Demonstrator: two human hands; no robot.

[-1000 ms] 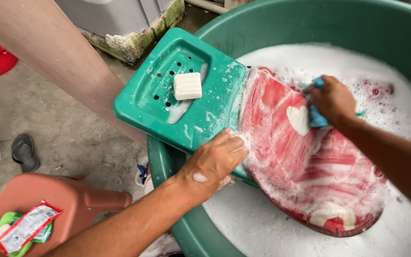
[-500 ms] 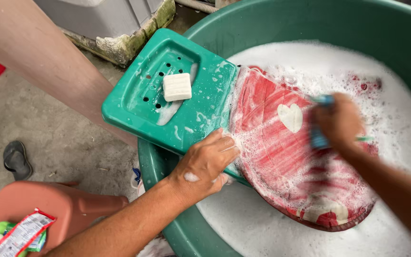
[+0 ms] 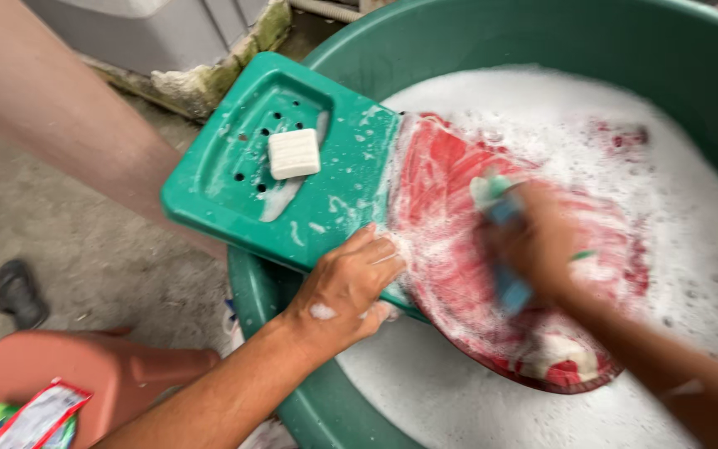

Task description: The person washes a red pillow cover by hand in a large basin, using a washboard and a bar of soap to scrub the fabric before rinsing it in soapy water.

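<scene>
Head view shows a red cloth (image 3: 450,208), thick with suds, spread over the lower end of a green washboard (image 3: 234,166) that leans on the rim of a large green tub (image 3: 558,33). On that cloth the right hand (image 3: 542,241), motion-blurred, is closed around a blue brush (image 3: 504,249) and presses it into the fabric. At the cloth's near edge the left hand (image 3: 346,291) lies with fingers curled, pinning fabric against the board. Up the board from the cloth, a white bar of soap (image 3: 294,153) sits in the perforated tray. Foamy water (image 3: 691,249) fills the tub around the cloth. Outside the tub, beyond the left forearm, stands a reddish plastic stool (image 3: 85,374) carrying a small sachet (image 3: 35,416).
</scene>
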